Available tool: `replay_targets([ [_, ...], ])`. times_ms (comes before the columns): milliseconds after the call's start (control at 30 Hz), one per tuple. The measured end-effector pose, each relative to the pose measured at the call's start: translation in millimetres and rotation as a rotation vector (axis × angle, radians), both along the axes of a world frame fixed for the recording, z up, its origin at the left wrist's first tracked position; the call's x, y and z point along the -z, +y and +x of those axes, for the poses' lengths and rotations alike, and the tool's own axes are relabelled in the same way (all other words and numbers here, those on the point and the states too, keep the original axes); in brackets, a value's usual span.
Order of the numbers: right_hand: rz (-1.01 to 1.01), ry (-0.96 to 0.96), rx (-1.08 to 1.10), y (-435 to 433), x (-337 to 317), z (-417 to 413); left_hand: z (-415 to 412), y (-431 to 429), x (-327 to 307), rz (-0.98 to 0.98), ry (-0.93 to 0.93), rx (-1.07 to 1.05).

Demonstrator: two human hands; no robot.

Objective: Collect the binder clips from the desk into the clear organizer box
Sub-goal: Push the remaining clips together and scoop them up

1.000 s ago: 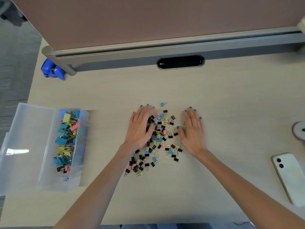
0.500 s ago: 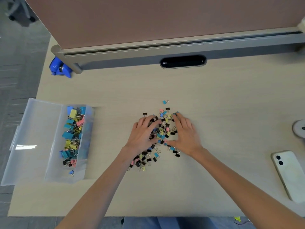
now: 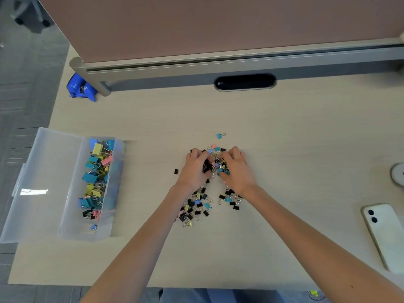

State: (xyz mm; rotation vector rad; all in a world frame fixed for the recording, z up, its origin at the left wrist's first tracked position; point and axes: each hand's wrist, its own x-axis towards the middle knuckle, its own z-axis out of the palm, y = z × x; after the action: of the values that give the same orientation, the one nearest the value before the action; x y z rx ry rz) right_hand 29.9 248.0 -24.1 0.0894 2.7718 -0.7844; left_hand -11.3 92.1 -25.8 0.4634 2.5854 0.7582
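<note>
Loose binder clips (image 3: 215, 165) lay mid desk (image 3: 306, 149), bunched tighter than second earlier. Flat before, left hand (image 3: 195, 169) and right hand (image 3: 237, 169) curled round central clump together. Strays remained near wrists. Part-filled clear organizer box (image 3: 117, 171) sat well left; carry looked next.

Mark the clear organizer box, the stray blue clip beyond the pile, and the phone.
clear organizer box (image 3: 118, 167): head view, on its translucent right wall.
stray blue clip (image 3: 219, 136): head view, on its blue body.
phone (image 3: 387, 235): head view, on the middle of its back.
</note>
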Motion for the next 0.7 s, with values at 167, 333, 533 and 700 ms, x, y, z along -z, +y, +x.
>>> replay_targets([
  [167,-0.034,-0.037,-0.001,6,-1,-4,-1,3,1,0.076,-0.012,-0.081],
  [333,-0.121,-0.069,0.042,10,-1,-9,-4,6,-3,0.132,-0.052,-0.194],
  [533,-0.188,-0.087,0.050,12,-3,-14,-5,4,-9,0.150,-0.054,-0.234],
  [700,-0.274,-0.075,0.106,12,-3,-13,-1,1,-12,0.188,-0.068,-0.254],
])
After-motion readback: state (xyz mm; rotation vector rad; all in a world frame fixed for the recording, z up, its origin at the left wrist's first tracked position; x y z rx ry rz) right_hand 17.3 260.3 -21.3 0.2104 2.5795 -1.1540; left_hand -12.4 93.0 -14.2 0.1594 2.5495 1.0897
